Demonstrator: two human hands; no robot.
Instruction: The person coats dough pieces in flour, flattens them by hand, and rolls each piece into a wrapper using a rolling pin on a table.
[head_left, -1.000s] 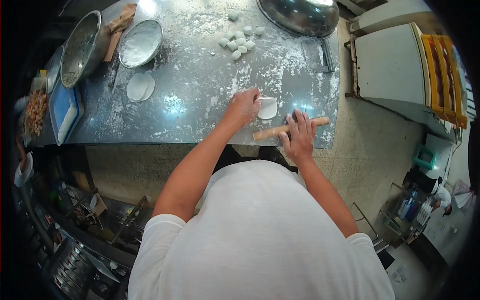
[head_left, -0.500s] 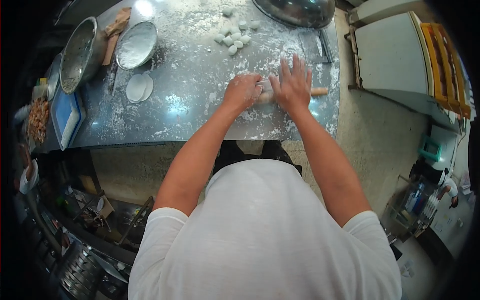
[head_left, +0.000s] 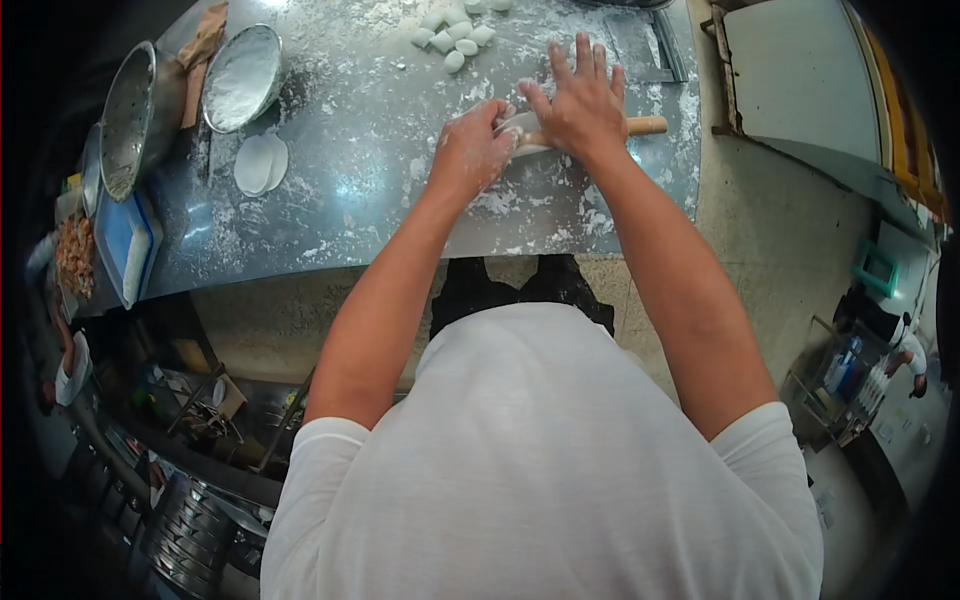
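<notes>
My right hand [head_left: 583,108] lies flat with fingers spread, its palm over a wooden rolling pin [head_left: 648,125] whose right end sticks out past the wrist. My left hand [head_left: 468,150] is curled, its thumb and fingers pinching the edge of a thin white dough wrapper [head_left: 522,122]. Part of that wrapper is hidden under the right hand and the pin. Beyond the hands sits a cluster of small white dough pieces [head_left: 453,62]. A few flat round wrappers [head_left: 254,165] lie overlapped to the left on the floured steel table [head_left: 350,210].
A bowl of white flour [head_left: 245,80] and a large metal bowl [head_left: 135,125] stand at the left, near a blue tray [head_left: 122,235] and chopped filling [head_left: 75,258]. A flat metal blade [head_left: 668,50] lies far right. Other people [head_left: 908,352] are at the outer edges.
The rolling pin has rolled away from my body under my right hand, and more of the wrapper shows. My left hand keeps its pinch. The whole view has shifted slightly.
</notes>
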